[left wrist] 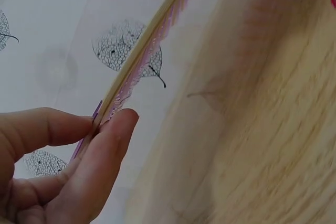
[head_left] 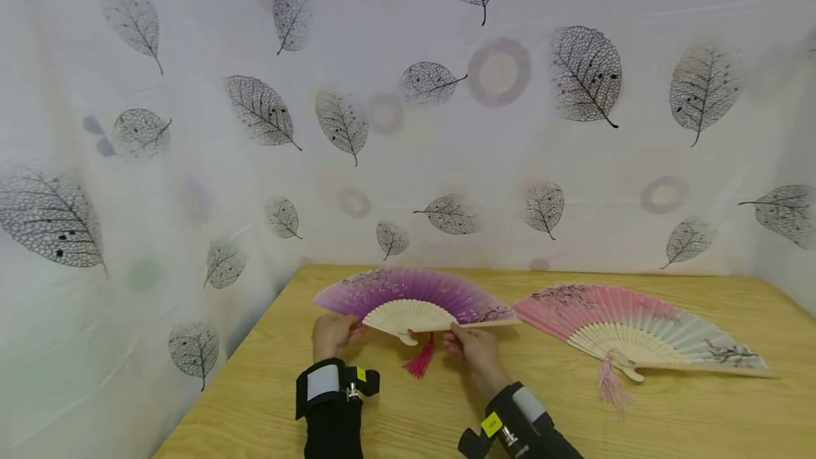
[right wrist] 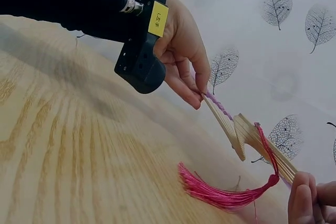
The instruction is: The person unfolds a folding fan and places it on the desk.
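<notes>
A purple folding fan [head_left: 440,289], spread wide with pale wooden ribs and blossom print, is held by both hands over the table. My left hand [head_left: 333,335] pinches its left outer rib between thumb and fingers; the left wrist view shows the edge of the fan [left wrist: 137,61] in that pinch. With my right hand [head_left: 477,354] I grip the right outer rib near the ribs' bare part. From the pivot hangs a dark pink tassel [head_left: 421,360], also seen dangling in the right wrist view, where my right fingertips [right wrist: 302,203] hold the ribs.
A second folding fan [head_left: 627,324], pink fading to pale grey-green, lies spread on the right of the wooden table [head_left: 408,423], its light pink tassel [head_left: 610,384] toward the front. Behind and at the left hangs a white curtain [head_left: 408,161] printed with leaves.
</notes>
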Demonstrator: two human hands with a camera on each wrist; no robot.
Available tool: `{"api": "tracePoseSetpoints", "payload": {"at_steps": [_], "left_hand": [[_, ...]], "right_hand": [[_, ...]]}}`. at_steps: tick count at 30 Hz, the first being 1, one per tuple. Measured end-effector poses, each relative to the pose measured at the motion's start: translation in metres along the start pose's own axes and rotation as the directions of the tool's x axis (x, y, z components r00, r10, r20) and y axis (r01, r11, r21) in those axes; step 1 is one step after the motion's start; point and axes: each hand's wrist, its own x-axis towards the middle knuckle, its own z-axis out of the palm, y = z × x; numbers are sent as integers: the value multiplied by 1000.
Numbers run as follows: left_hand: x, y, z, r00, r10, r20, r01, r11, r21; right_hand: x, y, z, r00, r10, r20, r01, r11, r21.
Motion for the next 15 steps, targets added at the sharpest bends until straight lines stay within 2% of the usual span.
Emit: {"api": "tracePoseSetpoints", "payload": {"at_steps": [3,5,7,9,10,12,15], "left_hand": [[1,-3,-2,1000,8,-2,-8,998,68],[1,-5,-4,1000,-17,7,16,995,102],[0,-6,-7,997,-70,19,68,991,113],[-1,-5,-11,992,-121,42,116,988,104],[-1,-4,-13,989,-137,50,131,987,96],[-3,2,-18,991,-128,45,122,987,108],[-9,17,-24,1000,-26,11,24,979,201]], "right_hand": [[-1,2,-1,1000,14,13,-14,1000,18],[-1,3,-2,999,28,20,-29,1000,8],[0,4,-5,998,52,28,-51,998,-36],[-1,2,-8,997,67,33,-61,989,-135],[-1,0,-10,997,70,32,-62,979,-193],[-2,-8,-12,998,46,44,-30,946,-324],[-4,-27,-16,996,-39,84,77,858,-509]]}}
